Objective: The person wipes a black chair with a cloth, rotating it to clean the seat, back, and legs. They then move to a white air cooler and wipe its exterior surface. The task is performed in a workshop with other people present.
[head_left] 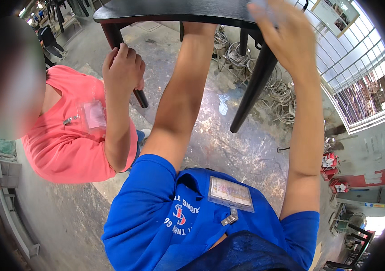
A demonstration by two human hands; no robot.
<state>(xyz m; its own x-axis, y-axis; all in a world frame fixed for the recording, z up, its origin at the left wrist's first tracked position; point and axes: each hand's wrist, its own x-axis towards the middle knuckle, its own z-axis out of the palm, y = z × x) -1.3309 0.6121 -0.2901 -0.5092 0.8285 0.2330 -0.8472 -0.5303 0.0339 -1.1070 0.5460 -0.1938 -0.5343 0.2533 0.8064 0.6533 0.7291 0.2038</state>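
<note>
A black wooden piece of furniture with a smooth, curved-edged top (174, 12) and round tapered legs, like a chair or stool, fills the upper middle. My left arm reaches up under its front edge, and the top hides the hand beyond the wrist. My right hand (287, 38) is at the right end of the top, above a black leg (255, 90). Its fingers are smeared by motion, and a blurred pale grey patch shows beside the thumb; I cannot make out what that is.
At the left stands a person in a pink shirt (73, 149), whose curled hand (124, 67) is by the left leg. Coiled hoses or cables (280, 101) lie along the wall. A white barred window (359, 58) is at the right. A pale scrap (223, 104) lies on the floor.
</note>
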